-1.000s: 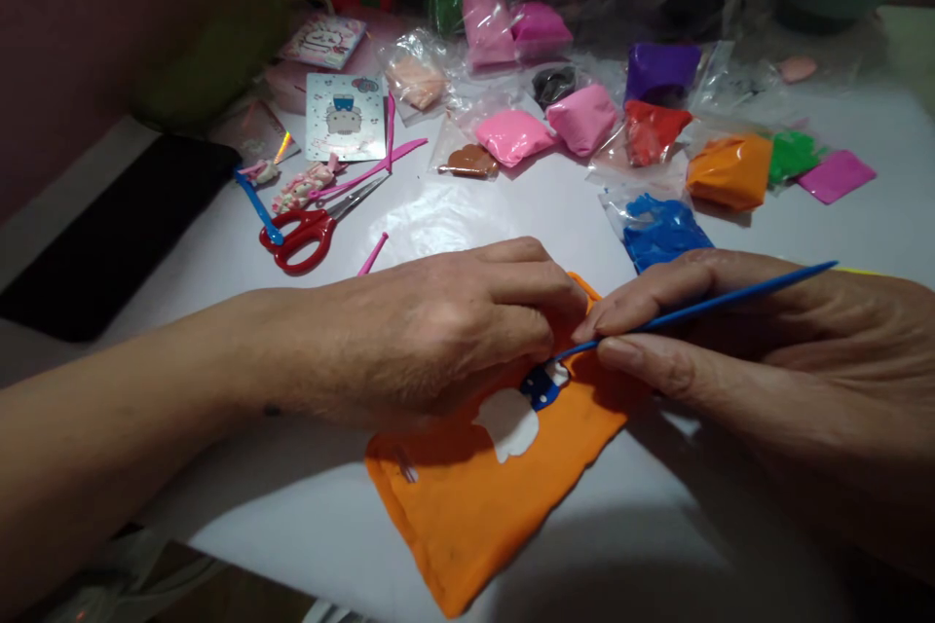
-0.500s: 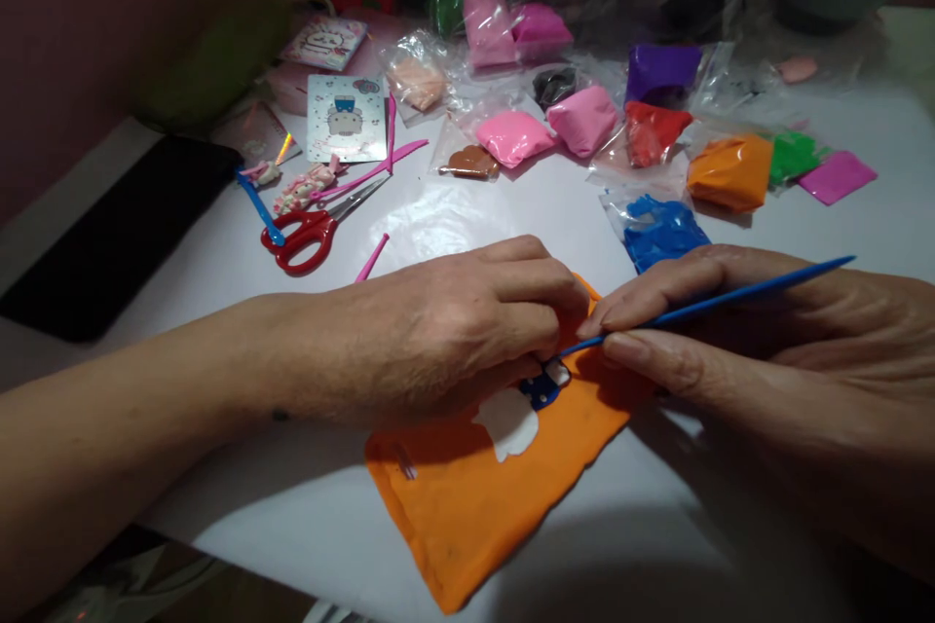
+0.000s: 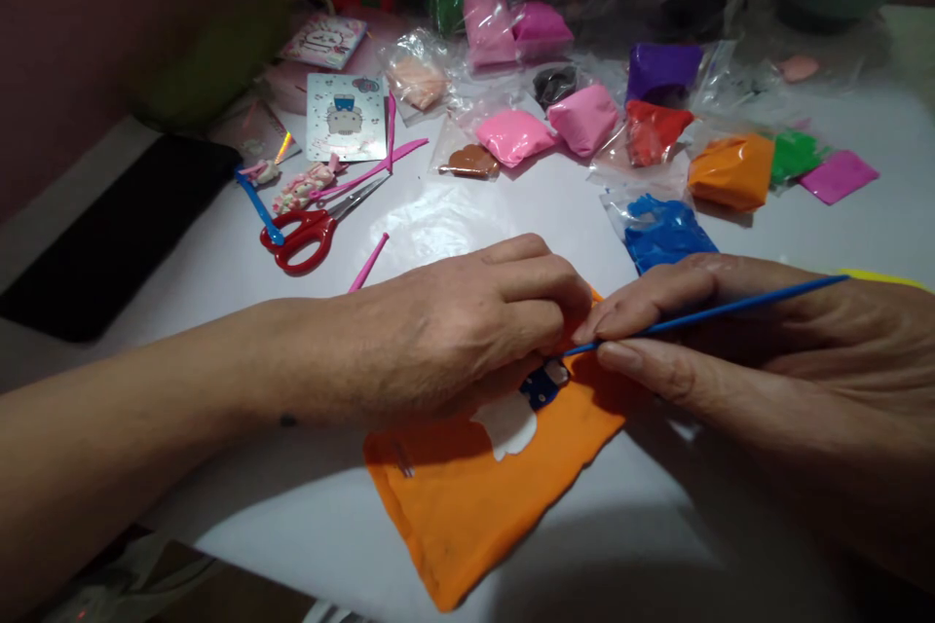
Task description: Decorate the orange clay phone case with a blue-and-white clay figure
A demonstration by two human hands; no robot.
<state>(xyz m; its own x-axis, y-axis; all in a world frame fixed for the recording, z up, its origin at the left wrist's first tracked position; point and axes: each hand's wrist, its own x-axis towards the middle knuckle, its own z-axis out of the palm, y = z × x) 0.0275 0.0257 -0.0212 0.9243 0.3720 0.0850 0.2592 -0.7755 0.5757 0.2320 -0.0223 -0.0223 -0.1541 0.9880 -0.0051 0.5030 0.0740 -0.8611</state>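
An orange clay-covered panel lies slanted on the white table, bearing a flat white clay shape and a small dark blue clay piece with white dots. My right hand pinches a slim blue clay modelling tool between thumb and fingers. The tool's tip reaches the panel just above the dark blue piece. My left hand rests over the upper part of the panel, its fingers curled down beside that tip. Its fingertips are hidden, so whatever they pinch cannot be made out.
Red-handled scissors, pink tools and a sticker card lie to the left, near a black phone-like slab. Bags of coloured clay, including blue and orange, spread across the back and right.
The back end of the blue tool has dipped slightly as my right hand shifted a little. A yellow edge now shows behind that hand. My left hand stays nearly in place.
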